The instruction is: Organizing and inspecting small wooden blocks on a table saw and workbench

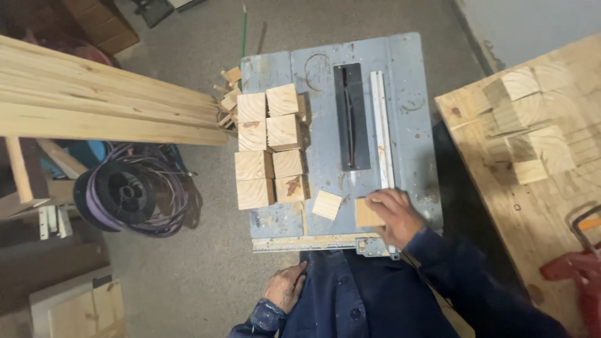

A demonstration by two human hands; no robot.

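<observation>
Head view: your right hand (pixel 393 216) is closing its fingers over a small pale square wooden block (pixel 368 213) at the grey saw table's (pixel 407 156) near edge. Light and stiff, probably; grip opposite faces. Your left hand (pixel 285 288) is resting loosely curled, holding nothing.

Mid-frame stands the saw table (pixel 410 169); stacked blocks (pixel 269 147) lie on its left part, a thin square (pixel 327 204) lower centre, planks (pixel 94 94) upper left, a cable reel (pixel 128 194) below them.
</observation>
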